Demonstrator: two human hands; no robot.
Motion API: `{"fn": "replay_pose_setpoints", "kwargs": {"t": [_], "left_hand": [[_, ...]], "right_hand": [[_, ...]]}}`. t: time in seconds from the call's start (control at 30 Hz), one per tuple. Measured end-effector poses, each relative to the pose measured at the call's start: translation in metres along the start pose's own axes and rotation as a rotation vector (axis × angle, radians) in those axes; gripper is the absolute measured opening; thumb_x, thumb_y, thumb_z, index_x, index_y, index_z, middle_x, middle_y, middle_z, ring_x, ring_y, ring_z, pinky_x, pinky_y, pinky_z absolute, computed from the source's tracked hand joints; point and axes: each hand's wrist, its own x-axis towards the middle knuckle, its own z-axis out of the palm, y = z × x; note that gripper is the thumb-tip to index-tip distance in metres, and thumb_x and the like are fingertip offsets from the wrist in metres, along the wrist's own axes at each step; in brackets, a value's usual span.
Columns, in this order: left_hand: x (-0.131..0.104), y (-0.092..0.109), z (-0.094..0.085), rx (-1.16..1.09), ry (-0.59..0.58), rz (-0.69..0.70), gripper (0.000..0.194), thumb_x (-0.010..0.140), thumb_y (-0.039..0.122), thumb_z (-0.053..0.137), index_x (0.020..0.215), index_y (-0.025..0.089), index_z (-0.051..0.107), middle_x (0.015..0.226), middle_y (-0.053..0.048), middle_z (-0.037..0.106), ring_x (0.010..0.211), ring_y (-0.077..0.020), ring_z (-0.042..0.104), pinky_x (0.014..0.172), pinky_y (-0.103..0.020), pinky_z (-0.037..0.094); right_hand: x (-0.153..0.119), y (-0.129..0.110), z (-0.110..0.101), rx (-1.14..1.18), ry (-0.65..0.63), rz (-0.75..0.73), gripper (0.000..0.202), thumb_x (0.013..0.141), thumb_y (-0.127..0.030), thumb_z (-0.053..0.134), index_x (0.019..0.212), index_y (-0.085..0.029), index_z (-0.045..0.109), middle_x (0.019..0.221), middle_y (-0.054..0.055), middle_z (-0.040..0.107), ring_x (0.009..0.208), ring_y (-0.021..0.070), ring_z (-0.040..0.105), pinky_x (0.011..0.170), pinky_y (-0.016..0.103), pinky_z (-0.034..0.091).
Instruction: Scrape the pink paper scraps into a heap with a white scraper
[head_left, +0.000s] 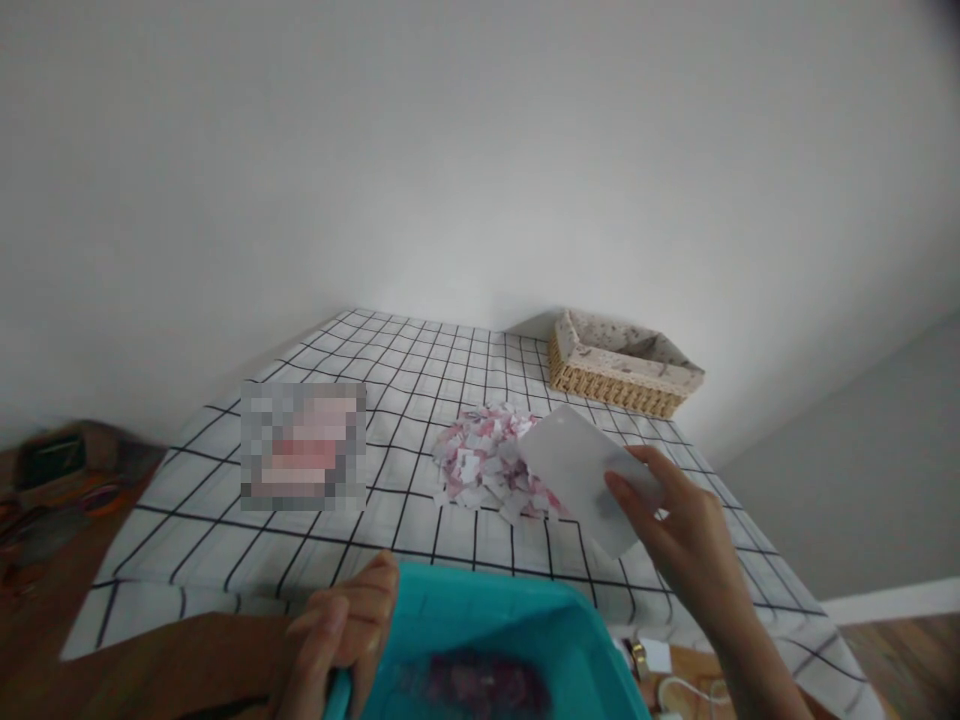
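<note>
Pale wall (450, 160) backs a grid-clothed table (420, 360). Turquoise bin (487, 590) is at the near edge, left hand (349, 620) clasped on its rim; judged light, rigid, best held there. Paper scraps (476, 460) lie heaped mid-table, presumably feather-light and prone to scatter. White sheet (574, 475), pinched in the right hand (679, 515), is at the heap's right side; apparently thin, springy, slick, best gripped opposite the heap.

The right hand (679, 510) and slim forearm (750, 635) are bare (down to the view's edge), as is the left hand (352, 615).
</note>
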Motion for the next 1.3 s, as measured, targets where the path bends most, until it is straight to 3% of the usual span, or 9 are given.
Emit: {"fn": "replay_pose_setpoints", "kwargs": {"t": [0.2,0.27,0.33,0.43,0.73,0.87,0.97,1.07,1.3], "left_hand": [[-0.002,0.002,0.005,-0.159,0.044,-0.047,0.065,0.096,0.036,0.012,0.036,0.018,0.027,0.034,0.002,0.042,0.037,-0.0118,0.041,0.061,-0.030,0.045],[0.000,0.004,0.007,-0.183,-0.010,0.018,0.065,0.096,0.036,0.013,0.036,0.017,0.028,0.034,0.003,0.042,0.037,-0.0112,0.042,0.062,-0.029,0.044],[0.003,0.005,0.007,-0.204,0.093,0.054,0.063,0.097,0.030,0.014,0.037,0.016,0.027,0.033,0.004,0.039,0.038,-0.0107,0.041,0.070,-0.029,0.043],[0.006,0.004,0.007,-0.182,0.056,0.121,0.063,0.097,0.029,0.012,0.038,0.016,0.028,0.033,0.004,0.041,0.036,-0.0101,0.042,0.065,-0.028,0.043],[0.010,0.006,0.005,-0.203,0.015,0.197,0.061,0.097,0.024,0.011,0.040,0.016,0.030,0.035,0.004,0.039,0.038,-0.0104,0.041,0.073,-0.029,0.041],[0.014,0.008,0.005,-0.202,-0.012,0.240,0.062,0.097,0.025,0.009,0.040,0.016,0.030,0.036,0.004,0.040,0.040,-0.0108,0.043,0.071,-0.030,0.039],[0.015,0.009,0.005,-0.202,0.001,0.259,0.061,0.098,0.025,0.010,0.040,0.015,0.028,0.036,0.004,0.041,0.039,-0.0102,0.043,0.070,-0.029,0.040],[0.014,0.010,0.005,-0.205,0.020,0.247,0.062,0.097,0.023,0.011,0.039,0.016,0.030,0.035,0.004,0.044,0.039,-0.0100,0.044,0.073,-0.029,0.042],[0.015,0.015,0.002,-0.142,-0.012,0.147,0.066,0.098,0.030,0.012,0.037,0.016,0.033,0.035,0.003,0.049,0.041,-0.0120,0.049,0.069,-0.032,0.045]], "right_hand": [[0.000,0.010,-0.009,-0.038,0.045,0.072,0.028,0.081,-0.045,0.046,0.093,-0.021,0.055,0.064,0.003,0.067,0.051,0.0197,0.061,0.044,0.026,0.042],[0.001,0.009,-0.008,-0.061,0.026,0.080,0.028,0.081,-0.044,0.045,0.093,-0.020,0.055,0.061,0.002,0.066,0.048,0.0191,0.059,0.044,0.026,0.040],[0.003,0.008,-0.008,-0.099,0.034,0.089,0.028,0.081,-0.043,0.045,0.092,-0.020,0.056,0.058,0.002,0.064,0.045,0.0185,0.057,0.044,0.027,0.039],[0.003,0.012,-0.013,-0.117,0.089,0.120,0.030,0.079,-0.045,0.047,0.091,-0.020,0.057,0.057,0.002,0.062,0.045,0.0184,0.055,0.045,0.027,0.039],[-0.017,0.047,-0.039,0.167,-0.021,0.334,0.035,0.073,-0.049,0.056,0.094,-0.021,0.059,0.073,0.005,0.068,0.061,0.0241,0.062,0.050,0.031,0.046],[-0.023,0.053,-0.034,0.300,-0.098,0.438,0.036,0.069,-0.048,0.060,0.091,-0.020,0.059,0.072,0.005,0.068,0.062,0.0251,0.064,0.052,0.032,0.049],[-0.027,0.054,-0.029,0.361,-0.066,0.504,0.036,0.066,-0.047,0.063,0.088,-0.018,0.061,0.072,0.005,0.068,0.063,0.0253,0.064,0.054,0.032,0.049],[-0.033,0.054,-0.028,0.406,-0.005,0.536,0.034,0.065,-0.045,0.063,0.085,-0.017,0.063,0.069,0.005,0.068,0.061,0.0246,0.063,0.053,0.031,0.048],[-0.039,0.056,-0.025,0.554,-0.060,0.581,0.031,0.065,-0.043,0.065,0.082,-0.017,0.061,0.066,0.004,0.066,0.058,0.0215,0.061,0.051,0.029,0.045]]}}
